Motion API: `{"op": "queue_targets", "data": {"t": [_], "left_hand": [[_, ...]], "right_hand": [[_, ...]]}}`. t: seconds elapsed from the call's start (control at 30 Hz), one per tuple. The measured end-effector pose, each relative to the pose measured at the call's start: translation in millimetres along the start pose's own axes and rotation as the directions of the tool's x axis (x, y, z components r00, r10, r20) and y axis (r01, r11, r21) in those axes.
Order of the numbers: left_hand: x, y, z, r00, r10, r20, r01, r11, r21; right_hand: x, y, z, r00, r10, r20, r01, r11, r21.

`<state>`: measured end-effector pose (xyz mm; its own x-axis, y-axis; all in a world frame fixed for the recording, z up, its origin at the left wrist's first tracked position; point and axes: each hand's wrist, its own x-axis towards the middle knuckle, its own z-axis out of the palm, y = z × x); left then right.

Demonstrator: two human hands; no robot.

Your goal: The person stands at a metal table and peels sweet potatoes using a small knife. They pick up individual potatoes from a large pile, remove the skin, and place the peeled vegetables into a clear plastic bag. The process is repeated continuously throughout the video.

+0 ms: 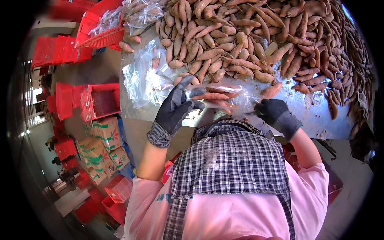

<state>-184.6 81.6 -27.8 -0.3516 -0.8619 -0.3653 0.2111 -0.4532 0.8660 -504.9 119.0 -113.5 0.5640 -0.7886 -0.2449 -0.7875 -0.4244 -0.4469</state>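
Note:
A clear plastic bag [244, 97] with several reddish sweet potatoes [211, 96] inside is held just above the near edge of a metal table [136, 115]. My left hand [177, 105], in a black-and-grey work glove, grips the bag's left end between thumb and fingers, with the upper fingers spread. At the other end, my gloved right hand [274, 112] is closed on the bunched plastic. Behind the bag lies a large heap of sweet potatoes [222, 45]. A single sweet potato [271, 90] rests just beyond my right hand.
Flat clear bags [147, 81] lie on the table's left part. Filled bags [142, 13] sit at the back left, beside a tilted red crate [100, 42] holding plastic. More red crates [100, 102] and cardboard boxes [105, 132] stand on the floor to the left.

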Motion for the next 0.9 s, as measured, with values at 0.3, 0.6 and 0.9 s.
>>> {"op": "queue_targets", "data": {"t": [0.3, 0.6, 0.9], "left_hand": [[4, 59, 25, 0.978, 0.006, 0.21, -0.007, 1.0, 0.001], [4, 28, 43, 0.945, -0.226, 0.234, 0.212, 0.974, 0.086], [17, 27, 69, 0.931, -0.23, 0.285, 0.211, 0.973, 0.095]], "right_hand": [[-41, -30, -59, 0.959, 0.129, -0.252, -0.091, 0.984, 0.155], [-43, 44, -8, 0.682, 0.723, -0.112, -0.123, 0.265, 0.957], [61, 126, 8, 0.391, 0.865, -0.314, -0.803, 0.488, 0.342]]}}
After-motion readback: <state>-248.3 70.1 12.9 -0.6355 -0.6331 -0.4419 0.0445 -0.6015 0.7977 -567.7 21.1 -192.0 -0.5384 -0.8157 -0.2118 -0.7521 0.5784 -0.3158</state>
